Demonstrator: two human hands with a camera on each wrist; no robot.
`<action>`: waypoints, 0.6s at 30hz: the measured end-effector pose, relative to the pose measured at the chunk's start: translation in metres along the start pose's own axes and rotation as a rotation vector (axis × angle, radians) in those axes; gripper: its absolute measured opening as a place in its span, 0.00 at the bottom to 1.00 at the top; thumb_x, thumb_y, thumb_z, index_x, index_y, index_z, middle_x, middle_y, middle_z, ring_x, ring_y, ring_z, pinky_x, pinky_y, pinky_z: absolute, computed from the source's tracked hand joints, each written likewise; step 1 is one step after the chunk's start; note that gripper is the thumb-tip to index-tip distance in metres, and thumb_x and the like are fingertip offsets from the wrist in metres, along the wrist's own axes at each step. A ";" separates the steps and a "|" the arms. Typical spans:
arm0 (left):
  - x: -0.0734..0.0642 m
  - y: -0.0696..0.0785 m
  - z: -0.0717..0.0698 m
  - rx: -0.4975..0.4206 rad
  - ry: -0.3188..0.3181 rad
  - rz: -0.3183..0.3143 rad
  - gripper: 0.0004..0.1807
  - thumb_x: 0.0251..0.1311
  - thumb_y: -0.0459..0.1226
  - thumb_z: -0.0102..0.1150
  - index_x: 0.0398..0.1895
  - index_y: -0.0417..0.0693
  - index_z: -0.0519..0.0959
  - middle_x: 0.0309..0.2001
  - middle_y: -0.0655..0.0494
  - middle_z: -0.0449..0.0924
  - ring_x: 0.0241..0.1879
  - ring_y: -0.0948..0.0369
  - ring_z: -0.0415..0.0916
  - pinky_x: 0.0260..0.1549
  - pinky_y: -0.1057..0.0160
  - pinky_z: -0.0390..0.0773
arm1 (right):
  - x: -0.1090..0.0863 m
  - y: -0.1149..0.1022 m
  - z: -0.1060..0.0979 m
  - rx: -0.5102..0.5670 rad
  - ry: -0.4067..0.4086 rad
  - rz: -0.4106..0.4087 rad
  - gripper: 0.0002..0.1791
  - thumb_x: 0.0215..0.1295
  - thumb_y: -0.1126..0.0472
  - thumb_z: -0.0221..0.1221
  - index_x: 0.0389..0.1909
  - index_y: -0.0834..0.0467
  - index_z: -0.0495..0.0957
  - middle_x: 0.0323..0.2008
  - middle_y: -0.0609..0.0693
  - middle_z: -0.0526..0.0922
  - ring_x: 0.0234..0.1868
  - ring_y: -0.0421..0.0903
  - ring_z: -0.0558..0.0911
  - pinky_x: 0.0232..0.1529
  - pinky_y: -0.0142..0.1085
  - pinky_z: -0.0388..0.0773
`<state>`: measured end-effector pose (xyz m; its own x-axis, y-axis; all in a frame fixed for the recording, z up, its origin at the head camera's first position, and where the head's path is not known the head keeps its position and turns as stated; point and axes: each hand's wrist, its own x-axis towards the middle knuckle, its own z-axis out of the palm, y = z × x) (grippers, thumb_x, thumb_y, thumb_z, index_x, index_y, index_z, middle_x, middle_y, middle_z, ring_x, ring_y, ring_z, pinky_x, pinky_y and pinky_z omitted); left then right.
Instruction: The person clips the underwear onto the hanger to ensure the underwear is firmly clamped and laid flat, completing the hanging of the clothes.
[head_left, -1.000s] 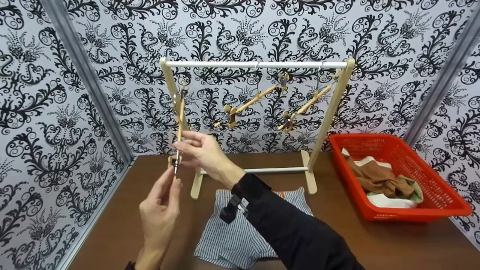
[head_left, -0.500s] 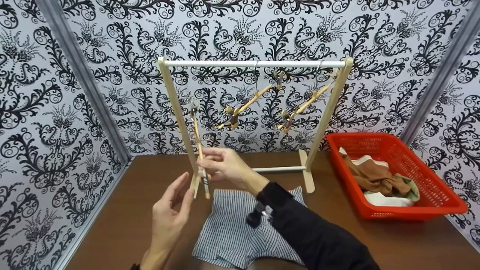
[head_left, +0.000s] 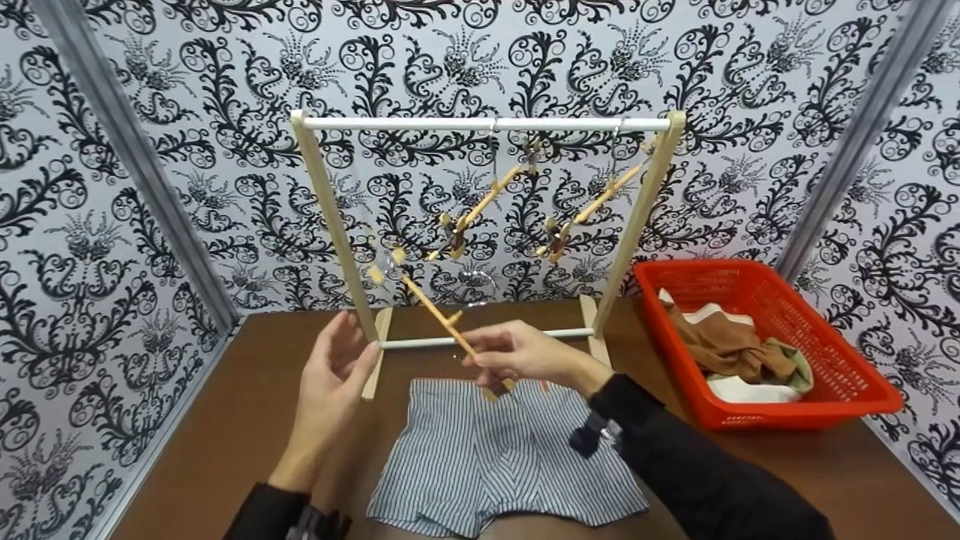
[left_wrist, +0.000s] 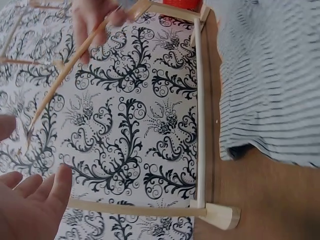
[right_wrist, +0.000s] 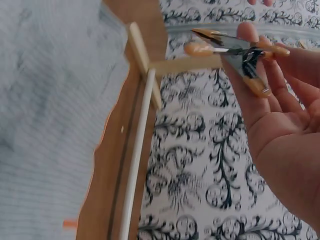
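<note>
A wooden clip hanger [head_left: 433, 306] is held by my right hand [head_left: 525, 352] near one end, slanting up to the left above the table. Its metal hook points right, and the far clip hangs beyond my left hand's fingertips. In the right wrist view, the near-end clip [right_wrist: 250, 60] lies against my right fingers. My left hand [head_left: 334, 371] is raised with fingers apart and nothing in them, beside the rack's left post; it also shows in the left wrist view. Striped shorts [head_left: 502, 457] lie spread flat on the table below my right hand.
A wooden garment rack [head_left: 480, 124] stands at the back, with two more clip hangers [head_left: 495, 196] on its white top bar. To the right sits a red plastic basket [head_left: 832, 337] containing brown, white and green cloths [head_left: 739, 349]. Patterned walls enclose the table.
My right hand has moved right and down with the hanger, turning it from near upright to a slant. My left hand has come off the hanger's lower clip and stays at the left.
</note>
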<state>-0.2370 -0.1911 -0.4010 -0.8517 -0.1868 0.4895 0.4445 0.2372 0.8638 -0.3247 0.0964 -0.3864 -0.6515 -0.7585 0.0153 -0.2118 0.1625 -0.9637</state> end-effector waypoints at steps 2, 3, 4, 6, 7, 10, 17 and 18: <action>0.010 0.000 0.004 -0.074 -0.036 -0.047 0.35 0.68 0.31 0.62 0.75 0.35 0.59 0.69 0.37 0.69 0.66 0.46 0.70 0.62 0.59 0.72 | -0.009 0.003 -0.007 -0.052 -0.038 0.011 0.26 0.75 0.65 0.56 0.72 0.59 0.68 0.48 0.59 0.85 0.36 0.48 0.85 0.36 0.35 0.83; 0.014 0.000 0.007 -0.105 -0.052 -0.067 0.36 0.69 0.31 0.61 0.76 0.35 0.58 0.69 0.36 0.68 0.67 0.45 0.69 0.62 0.60 0.72 | -0.012 0.005 -0.010 -0.066 -0.059 0.025 0.26 0.75 0.65 0.55 0.72 0.58 0.69 0.47 0.59 0.85 0.35 0.48 0.85 0.36 0.35 0.83; 0.018 0.000 0.009 -0.130 -0.066 -0.085 0.36 0.69 0.31 0.61 0.76 0.34 0.57 0.69 0.36 0.67 0.67 0.45 0.70 0.61 0.61 0.73 | -0.015 0.006 -0.012 -0.081 -0.082 0.042 0.25 0.75 0.65 0.55 0.72 0.58 0.69 0.47 0.59 0.85 0.35 0.48 0.85 0.36 0.36 0.84; 0.026 0.000 0.013 -0.179 -0.095 -0.127 0.37 0.69 0.32 0.61 0.77 0.35 0.55 0.69 0.35 0.68 0.64 0.46 0.72 0.58 0.62 0.75 | -0.020 0.009 -0.018 -0.103 -0.124 0.076 0.25 0.76 0.66 0.54 0.71 0.57 0.70 0.45 0.58 0.85 0.34 0.48 0.84 0.34 0.37 0.84; 0.029 -0.001 0.015 -0.199 -0.108 -0.151 0.37 0.69 0.32 0.61 0.77 0.35 0.55 0.68 0.35 0.68 0.63 0.47 0.74 0.57 0.62 0.76 | -0.022 0.011 -0.021 -0.113 -0.140 0.097 0.24 0.76 0.66 0.54 0.71 0.57 0.70 0.45 0.57 0.85 0.34 0.48 0.84 0.34 0.37 0.84; 0.034 -0.006 0.022 -0.259 -0.130 -0.241 0.38 0.68 0.33 0.63 0.77 0.35 0.56 0.63 0.35 0.73 0.55 0.52 0.80 0.52 0.60 0.80 | -0.030 0.015 -0.030 -0.120 -0.169 0.158 0.25 0.76 0.65 0.54 0.71 0.57 0.70 0.46 0.55 0.85 0.35 0.47 0.85 0.34 0.39 0.85; 0.032 -0.021 0.036 -0.257 -0.156 -0.412 0.27 0.66 0.36 0.66 0.65 0.36 0.73 0.43 0.47 0.84 0.32 0.59 0.83 0.32 0.67 0.81 | -0.044 0.017 -0.045 -0.142 -0.182 0.229 0.22 0.75 0.68 0.54 0.68 0.58 0.74 0.44 0.55 0.85 0.32 0.47 0.82 0.33 0.40 0.85; 0.032 -0.024 0.038 -0.261 -0.160 -0.424 0.24 0.65 0.36 0.67 0.62 0.35 0.76 0.41 0.47 0.84 0.32 0.59 0.83 0.32 0.67 0.81 | -0.045 0.017 -0.046 -0.145 -0.173 0.235 0.22 0.75 0.68 0.54 0.67 0.58 0.75 0.44 0.55 0.85 0.32 0.48 0.82 0.33 0.40 0.85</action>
<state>-0.2849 -0.1664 -0.4104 -0.9945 -0.0623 0.0838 0.0885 -0.0769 0.9931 -0.3326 0.1624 -0.3915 -0.5643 -0.7835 -0.2601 -0.1798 0.4242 -0.8875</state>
